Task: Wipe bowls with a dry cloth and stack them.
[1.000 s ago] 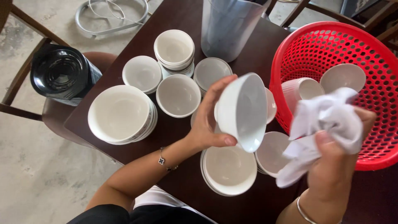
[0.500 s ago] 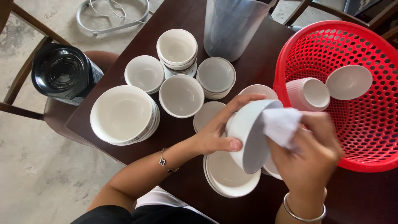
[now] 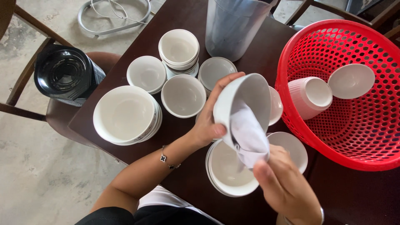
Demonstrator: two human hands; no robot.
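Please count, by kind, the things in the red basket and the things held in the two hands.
Round white ceramic bowls: 2 (one in the left hand, one in the red plastic basket)
Ribbed white cup: 1 (in the basket)
White cloth: 1 (in the right hand)
Total: 4

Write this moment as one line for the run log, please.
left hand: holds white bowl tilted | right hand: presses white cloth inside bowl | red basket: cup, bowl inside

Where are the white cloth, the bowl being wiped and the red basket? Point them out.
white cloth [image 3: 250,135], head view, on its middle fold.
bowl being wiped [image 3: 254,89], head view, on its inner wall.
red basket [image 3: 291,121], head view, on its left wall.
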